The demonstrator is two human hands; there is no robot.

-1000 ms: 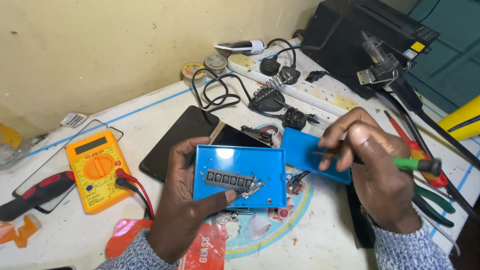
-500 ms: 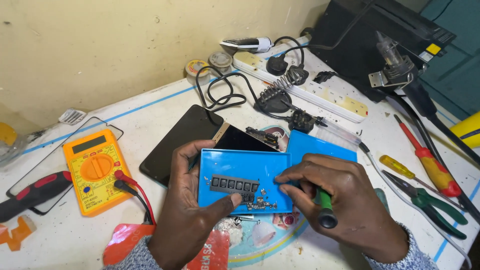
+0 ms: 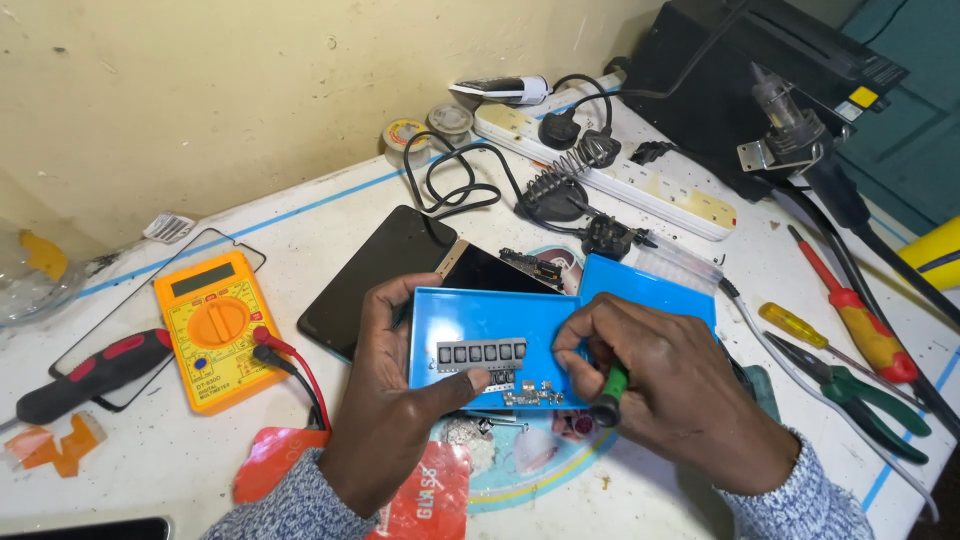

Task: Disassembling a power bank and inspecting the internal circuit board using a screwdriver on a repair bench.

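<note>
The right hand, gripping a green-handled screwdriver, has come in from the right onto the blue parts tray, which the left hand steadies, beside small metal parts.

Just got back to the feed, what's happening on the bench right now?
A person holds a blue tray with the left hand, thumb by a grey strip of small compartments. The right hand grips a green-handled screwdriver, fingertips down among small metal parts on the tray. A dark phone and yellow multimeter lie on the white table.
</note>
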